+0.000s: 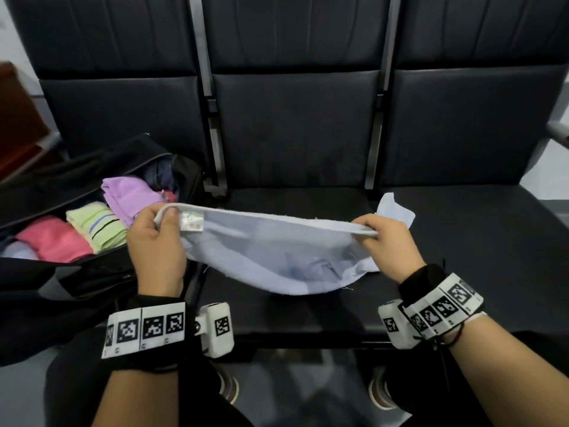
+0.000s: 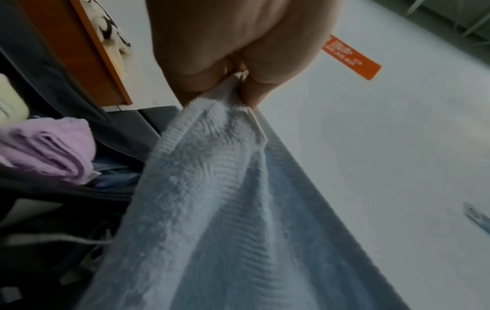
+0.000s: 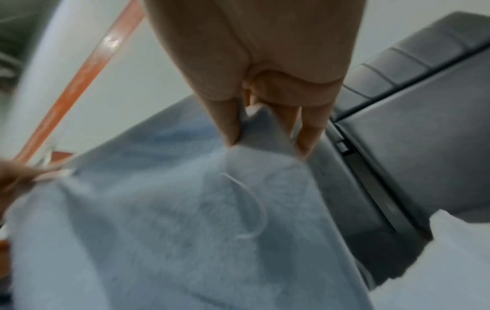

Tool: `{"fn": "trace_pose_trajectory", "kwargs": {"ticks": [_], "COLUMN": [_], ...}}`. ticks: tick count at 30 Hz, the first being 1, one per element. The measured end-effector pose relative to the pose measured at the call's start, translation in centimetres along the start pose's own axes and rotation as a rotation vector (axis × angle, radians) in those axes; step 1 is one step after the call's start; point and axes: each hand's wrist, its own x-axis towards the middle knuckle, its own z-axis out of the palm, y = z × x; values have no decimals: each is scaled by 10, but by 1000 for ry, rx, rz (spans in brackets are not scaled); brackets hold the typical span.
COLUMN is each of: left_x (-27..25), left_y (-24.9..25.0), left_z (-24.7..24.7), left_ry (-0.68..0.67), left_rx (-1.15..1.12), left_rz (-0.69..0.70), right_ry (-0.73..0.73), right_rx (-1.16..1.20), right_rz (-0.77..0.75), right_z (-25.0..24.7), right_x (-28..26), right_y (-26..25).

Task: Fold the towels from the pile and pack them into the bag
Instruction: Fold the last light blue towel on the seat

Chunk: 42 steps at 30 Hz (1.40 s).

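The pale blue terry-cloth towel [image 1: 271,257] hangs between the two hands above the front edge of the middle dark padded seat [image 1: 295,198]. Its top hem is stretched almost straight, and the lower part sags in a soft belly that appears to touch the seat cushion. The grip of the left hand [image 1: 157,241] is closed on the upper left corner, beside the small white care label [image 1: 192,222]; the wrist view shows thumb and fingers [image 2: 191,86] pinching the ribbed hem. The grip of the right hand [image 1: 386,241] pinches the hem towards the right end, and a loose flap of the towel sticks out behind it.

The cloth looks light, limp and fluffy. I judge it will not slip, but it keeps no shape alone. The best hold is at the hemmed corners, where the weave is firm.

The open black fabric bag [image 1: 92,272] lies on the left seat, just beside the left hand, with a folded lilac towel [image 1: 129,195], a striped pale green towel [image 1: 95,224] and a pink towel [image 1: 55,238] inside.
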Motion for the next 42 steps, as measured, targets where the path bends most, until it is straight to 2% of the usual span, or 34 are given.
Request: {"fn": "trace_pose_trajectory", "kwargs": {"ticks": [3, 5, 7, 13, 15, 18, 23, 26, 28, 31, 34, 38, 40, 42], "left_x": [1, -4, -17, -66, -69, -67, -61, -60, -57, -45, -22, 6, 13, 12], "left_y": [-20, -30, -28, 23, 30, 26, 24, 28, 27, 28, 26, 23, 18, 8], "left_z": [-3, 2, 16, 57, 60, 58, 55, 53, 49, 37, 19, -7, -13, -12], "left_ry": [-1, -94, -232, -818, -857, -838, -910, -861, -765, -574, -306, 27, 99, 83], "left_rx": [128, 276, 328, 0, 15, 73, 177, 179, 167, 105, -36, -131, -137, -82], "left_rz": [-61, -108, -109, -53, -5, 29, 225, 206, 251, 267, 174, 151, 112, 27], "right_ry": [80, 45, -19, -210, -280, -366, -481, -474, -436, -430, -395, -203, -70, 23], "right_rx": [205, 289, 310, 268, 260, 235, 239, 303, 304, 181, 24, -39, -18, 40], "right_rz": [70, 39, -4, -92, -106, -147, -182, -199, -208, -190, -144, -89, -64, -50], "right_z": [-5, -2, 7, 46, 51, 50, 43, 43, 42, 38, 28, 2, -8, -10], "right_x": [1, 2, 4, 7, 6, 4, 1, -4, -7, -10, -9, 0, 7, 11], "right_y": [2, -6, -20, -62, -68, -72, -72, -68, -59, -36, -14, 8, 12, 9]}}
